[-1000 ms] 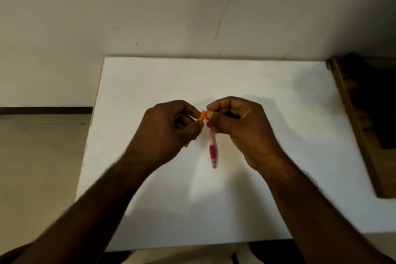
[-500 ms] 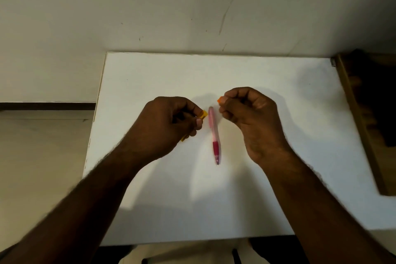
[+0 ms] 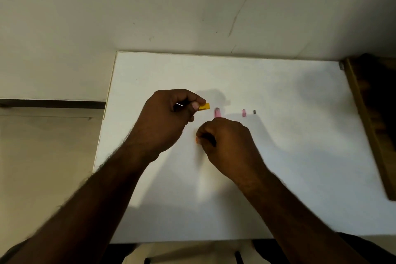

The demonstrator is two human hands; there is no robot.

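A yellow pen piece [image 3: 204, 106] is pinched in the left hand [image 3: 169, 118] over the middle of the tabletop [image 3: 300, 156]. A blurred orange bit [image 3: 196, 140] is gripped in the curled fingers of the right hand [image 3: 229, 146], nearer the front edge; the 2 hands are kept apart. A pink pen barrel [image 3: 217, 112] is seen just beyond the right hand, partly hidden by it. Toward the right edge, 1 small pink piece [image 3: 244, 113] and 1 dark piece [image 3: 254, 111] are laid side by side.

Pretty dim, warm-ish light from overhead. The white worktop [image 3: 278, 156] is the brightest patch, with soft shadows beside both hands. Forearms smear with motion blur; corners look darker and bowed.
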